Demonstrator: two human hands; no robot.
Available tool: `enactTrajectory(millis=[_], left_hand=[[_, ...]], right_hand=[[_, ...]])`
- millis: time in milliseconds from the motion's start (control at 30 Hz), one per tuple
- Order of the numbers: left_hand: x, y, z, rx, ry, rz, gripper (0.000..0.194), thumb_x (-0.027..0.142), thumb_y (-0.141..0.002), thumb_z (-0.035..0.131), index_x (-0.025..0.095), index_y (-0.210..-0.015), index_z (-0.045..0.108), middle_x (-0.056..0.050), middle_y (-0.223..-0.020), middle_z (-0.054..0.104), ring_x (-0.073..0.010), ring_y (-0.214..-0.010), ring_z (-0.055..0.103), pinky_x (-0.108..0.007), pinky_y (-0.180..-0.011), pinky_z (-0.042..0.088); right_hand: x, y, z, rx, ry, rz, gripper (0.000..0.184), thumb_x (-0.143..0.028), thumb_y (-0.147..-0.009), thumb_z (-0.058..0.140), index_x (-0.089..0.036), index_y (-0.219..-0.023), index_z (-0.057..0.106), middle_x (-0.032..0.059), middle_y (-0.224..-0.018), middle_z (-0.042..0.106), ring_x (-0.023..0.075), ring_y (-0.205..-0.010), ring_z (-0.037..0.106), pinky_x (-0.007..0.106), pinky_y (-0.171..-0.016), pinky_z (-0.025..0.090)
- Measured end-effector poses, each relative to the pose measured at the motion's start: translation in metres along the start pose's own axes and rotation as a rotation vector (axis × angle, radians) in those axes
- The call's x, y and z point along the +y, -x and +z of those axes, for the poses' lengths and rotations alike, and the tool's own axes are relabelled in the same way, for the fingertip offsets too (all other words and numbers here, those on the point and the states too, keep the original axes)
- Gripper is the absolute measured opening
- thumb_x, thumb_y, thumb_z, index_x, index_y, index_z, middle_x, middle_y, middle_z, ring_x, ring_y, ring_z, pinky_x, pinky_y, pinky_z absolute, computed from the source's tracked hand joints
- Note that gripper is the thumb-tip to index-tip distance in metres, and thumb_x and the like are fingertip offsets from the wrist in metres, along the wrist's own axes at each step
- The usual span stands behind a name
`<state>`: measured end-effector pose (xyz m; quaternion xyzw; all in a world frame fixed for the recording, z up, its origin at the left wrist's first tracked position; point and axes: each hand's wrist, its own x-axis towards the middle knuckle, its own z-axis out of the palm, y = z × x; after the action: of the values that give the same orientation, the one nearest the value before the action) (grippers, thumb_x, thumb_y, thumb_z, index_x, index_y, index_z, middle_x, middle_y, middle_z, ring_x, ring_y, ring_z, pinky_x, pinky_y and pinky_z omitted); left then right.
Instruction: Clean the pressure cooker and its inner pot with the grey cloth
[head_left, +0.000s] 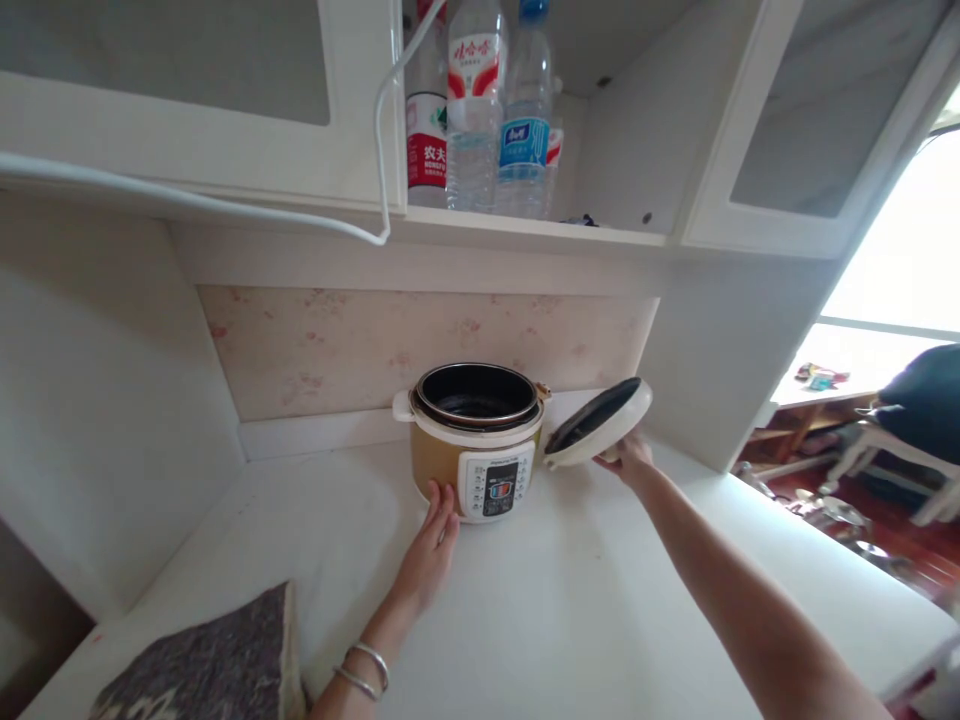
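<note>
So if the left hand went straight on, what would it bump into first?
The gold-sided cooker. The left hand seems to touch its side, though exact contact is hard to tell.

Gold covers the body of the electric pressure cooker [435, 455]; its inner pot [476, 392] is black, its control panel [474, 488] white around a black display [501, 492]. The lid [600, 428] is creamy white outside, black inside. White bench [540, 610], white cable [225, 208], silver bracelet [357, 684]. Pale pink backsplash [375, 350] with reddish floral sprigs. 1 water bottle [525, 150] carries a blue label and cap.
</note>
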<state>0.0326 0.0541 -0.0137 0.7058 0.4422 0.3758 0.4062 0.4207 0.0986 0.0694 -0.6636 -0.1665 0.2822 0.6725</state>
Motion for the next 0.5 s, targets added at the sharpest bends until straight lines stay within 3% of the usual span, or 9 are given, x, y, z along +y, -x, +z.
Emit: enactTrajectory(millis=[133,233,367,500], left_hand=[[-0.002,-0.002,0.0,0.016,-0.032,-0.003,0.067,0.058,-0.093,0.028,0.023,-0.149,0.022,-0.002,-0.157,-0.006,-0.0202,-0.143,0.0,-0.038,-0.117,0.006],[-0.003,-0.004,0.001,0.032,-0.047,-0.003,0.066,0.058,-0.092,0.03,0.023,-0.149,0.024,-0.003,-0.157,-0.004,-0.0208,-0.143,0.002,-0.038,-0.117,0.008],[0.0,-0.004,0.001,0.03,-0.062,-0.024,0.065,0.056,-0.093,0.032,0.023,-0.148,0.026,-0.002,-0.157,-0.003,-0.0195,-0.143,0.003,-0.037,-0.117,0.008],[0.01,0.0,-0.008,0.024,-0.065,-0.031,0.061,0.053,-0.092,0.037,0.022,-0.145,0.035,-0.003,-0.157,0.005,-0.0198,-0.143,0.008,-0.037,-0.117,0.011]], right_hand=[[0.031,-0.01,0.006,-0.008,-0.083,0.082,0.023,-0.037,-0.092,0.036,-0.026,-0.112,0.041,0.0078,-0.111,0.057,0.0149,-0.072,0.063,0.038,-0.063,0.059],[0.049,-0.014,0.007,-0.062,-0.112,0.077,0.017,-0.035,-0.093,0.034,-0.025,-0.103,0.042,0.0039,-0.099,0.06,0.0136,-0.071,0.063,0.033,-0.066,0.058],[0.064,-0.012,-0.002,-0.178,-0.079,0.029,0.008,-0.024,-0.083,0.047,-0.02,-0.089,0.05,0.0019,-0.083,0.062,0.0133,-0.072,0.063,0.026,-0.07,0.057],[0.07,-0.005,-0.021,-0.245,0.002,-0.077,0.019,-0.009,-0.068,0.054,-0.018,-0.085,0.058,0.0039,-0.085,0.066,0.0144,-0.081,0.064,0.022,-0.077,0.054]])
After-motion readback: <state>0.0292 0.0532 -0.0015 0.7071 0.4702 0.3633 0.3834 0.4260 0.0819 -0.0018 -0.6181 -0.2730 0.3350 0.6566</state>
